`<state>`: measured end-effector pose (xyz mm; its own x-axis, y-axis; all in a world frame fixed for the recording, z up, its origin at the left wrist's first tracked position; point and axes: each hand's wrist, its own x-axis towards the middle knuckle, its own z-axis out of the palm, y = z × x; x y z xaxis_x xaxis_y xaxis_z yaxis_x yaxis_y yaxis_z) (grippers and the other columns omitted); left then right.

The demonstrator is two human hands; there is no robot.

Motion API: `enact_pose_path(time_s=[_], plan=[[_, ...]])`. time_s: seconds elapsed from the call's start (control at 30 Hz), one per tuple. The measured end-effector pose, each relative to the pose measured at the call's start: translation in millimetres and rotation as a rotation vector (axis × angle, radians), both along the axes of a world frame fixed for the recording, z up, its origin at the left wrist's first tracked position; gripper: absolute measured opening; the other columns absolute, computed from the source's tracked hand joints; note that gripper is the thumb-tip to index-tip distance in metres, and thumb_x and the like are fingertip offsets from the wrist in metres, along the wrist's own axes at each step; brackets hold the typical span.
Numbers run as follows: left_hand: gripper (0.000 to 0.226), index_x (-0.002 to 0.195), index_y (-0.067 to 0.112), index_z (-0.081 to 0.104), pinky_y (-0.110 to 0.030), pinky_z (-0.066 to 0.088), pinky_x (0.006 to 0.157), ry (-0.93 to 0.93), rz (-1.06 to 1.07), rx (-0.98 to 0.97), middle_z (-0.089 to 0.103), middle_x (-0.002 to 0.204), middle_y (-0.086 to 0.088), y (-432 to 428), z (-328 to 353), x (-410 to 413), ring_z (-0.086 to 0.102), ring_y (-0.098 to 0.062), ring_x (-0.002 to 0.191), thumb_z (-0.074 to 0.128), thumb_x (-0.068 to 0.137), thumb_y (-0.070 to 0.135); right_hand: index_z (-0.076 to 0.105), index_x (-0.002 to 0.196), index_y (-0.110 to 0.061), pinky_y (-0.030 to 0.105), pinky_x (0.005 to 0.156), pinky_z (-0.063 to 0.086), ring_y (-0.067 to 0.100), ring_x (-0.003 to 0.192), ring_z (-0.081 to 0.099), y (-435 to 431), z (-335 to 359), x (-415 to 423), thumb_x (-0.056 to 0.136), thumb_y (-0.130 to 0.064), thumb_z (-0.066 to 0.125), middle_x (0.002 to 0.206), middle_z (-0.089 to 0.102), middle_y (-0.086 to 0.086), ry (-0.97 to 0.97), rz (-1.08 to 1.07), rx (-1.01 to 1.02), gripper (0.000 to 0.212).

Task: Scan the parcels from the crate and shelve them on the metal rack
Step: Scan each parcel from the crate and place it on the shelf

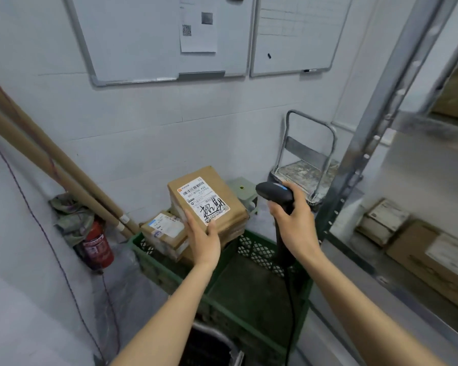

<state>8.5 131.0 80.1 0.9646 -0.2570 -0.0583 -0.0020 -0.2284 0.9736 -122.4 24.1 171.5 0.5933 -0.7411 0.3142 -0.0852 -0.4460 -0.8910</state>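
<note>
left hand (202, 237) gripped brown parcel (209, 202) by near corner, above green crate (251, 283), label up. right hand (292, 220) wrapped scanner (274, 192). parcel looked stiff, light; two-edge hold seemed safer.

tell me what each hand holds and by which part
The left hand holds the labelled parcel by its near end; the right hand grips the barcode scanner by its handle.

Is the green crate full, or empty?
Partly full: parcels sit at the far end of the crate; its near floor is bare.
</note>
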Motion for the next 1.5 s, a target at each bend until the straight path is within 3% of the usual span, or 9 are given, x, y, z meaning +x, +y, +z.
enact_pose_path(time_s=[0.1, 0.27, 0.43, 0.73, 1.0, 1.07, 1.23, 1.33, 1.5], plan=[[0.075, 0.152, 0.033, -0.008, -0.042, 0.027, 0.111, -0.017, -0.09, -0.007, 0.005, 0.162, 0.001, 12.4, 4.2, -23.0, 0.021, -0.025, 0.145, 0.045, 0.1, 0.027, 0.046, 0.125, -0.032, 0.005, 0.064, 0.042, -0.006, 0.082, 0.058, 16.6, 4.9, -27.3, 0.092, -0.017, 0.059, 0.098, 0.059, -0.019, -0.001, -0.058, -0.002, 0.039], [0.075, 0.152, 0.032, -0.007, -0.041, 0.025, 0.113, -0.036, -0.199, -0.02, 0.007, 0.162, 0.001, 18.8, 16.1, -66.6, 0.021, -0.024, 0.145, 0.046, 0.1, 0.027, 0.044, 0.13, -0.031, 0.019, 0.07, 0.042, 0.013, 0.091, 0.061, 34.5, 16.0, -80.0, 0.093, -0.018, 0.059, 0.109, 0.064, -0.003, -0.033, -0.14, 0.001, 0.042], [0.076, 0.152, 0.032, -0.008, -0.037, 0.021, 0.114, -0.086, -0.311, -0.06, 0.007, 0.161, 0.002, 14.9, 29.9, -124.5, 0.017, -0.021, 0.146, 0.047, 0.1, 0.024, 0.043, 0.134, -0.028, 0.001, 0.063, 0.041, -0.007, 0.085, 0.058, 43.8, 28.1, -144.2, 0.093, -0.016, 0.059, 0.103, 0.058, -0.018, -0.054, -0.237, -0.006, 0.046], [0.077, 0.153, 0.033, -0.005, -0.044, 0.024, 0.113, -0.116, -0.531, -0.084, 0.013, 0.161, -0.001, 8.2, 38.2, -281.3, 0.019, -0.025, 0.145, 0.049, 0.099, 0.027, 0.048, 0.126, -0.029, -0.002, 0.064, 0.037, -0.021, 0.081, 0.053, 62.2, 44.3, -311.7, 0.09, -0.016, 0.062, 0.095, 0.056, -0.024, -0.072, -0.426, -0.068, 0.041], [0.075, 0.154, 0.029, -0.002, -0.045, 0.027, 0.115, -0.123, -0.796, -0.135, 0.018, 0.159, -0.002, -5.3, 44.5, -433.8, 0.023, -0.023, 0.144, 0.049, 0.098, 0.026, 0.049, 0.123, -0.033, 0.007, 0.068, 0.039, 0.011, 0.085, 0.058, 81.8, 53.2, -463.8, 0.088, -0.017, 0.062, 0.096, 0.062, -0.013, -0.05, -0.607, -0.071, 0.04], [0.075, 0.154, 0.029, -0.002, -0.048, 0.026, 0.115, -0.135, -0.871, -0.146, 0.015, 0.159, -0.003, -8.5, 47.4, -465.0, 0.02, -0.023, 0.145, 0.049, 0.098, 0.027, 0.049, 0.122, -0.033, 0.013, 0.072, 0.04, 0.01, 0.086, 0.058, 86.7, 57.2, -495.6, 0.088, -0.017, 0.062, 0.097, 0.063, -0.012, -0.051, -0.65, -0.081, 0.039], [0.077, 0.153, 0.028, -0.002, -0.046, 0.019, 0.118, -0.213, -1.021, -0.158, 0.008, 0.161, 0.0, -19.6, 53.5, -525.1, 0.011, -0.019, 0.147, 0.051, 0.097, 0.026, 0.047, 0.109, -0.043, 0.005, 0.06, 0.04, -0.007, 0.067, 0.055, 102.9, 66.6, -556.1, 0.087, -0.019, 0.061, 0.087, 0.06, -0.021, -0.084, -0.749, -0.108, 0.035], [0.077, 0.154, 0.025, -0.002, -0.042, 0.015, 0.119, -0.246, -1.094, -0.166, 0.008, 0.161, 0.0, -28.3, 57.2, -551.6, 0.008, -0.017, 0.148, 0.051, 0.098, 0.027, 0.046, 0.102, -0.05, 0.011, 0.058, 0.044, 0.0, 0.063, 0.055, 109.5, 71.9, -581.6, 0.089, -0.018, 0.06, 0.087, 0.062, -0.014, -0.092, -0.804, -0.11, 0.038], [0.077, 0.153, 0.024, -0.002, -0.037, 0.011, 0.119, -0.299, -1.209, -0.192, 0.005, 0.162, 0.003, -45.5, 63.2, -576.7, 0.004, -0.014, 0.148, 0.052, 0.098, 0.029, 0.048, 0.117, -0.032, 0.036, 0.08, 0.049, 0.019, 0.081, 0.059, 112.3, 79.6, -605.0, 0.089, -0.014, 0.061, 0.098, 0.064, -0.001, -0.1, -0.874, -0.115, 0.036]])
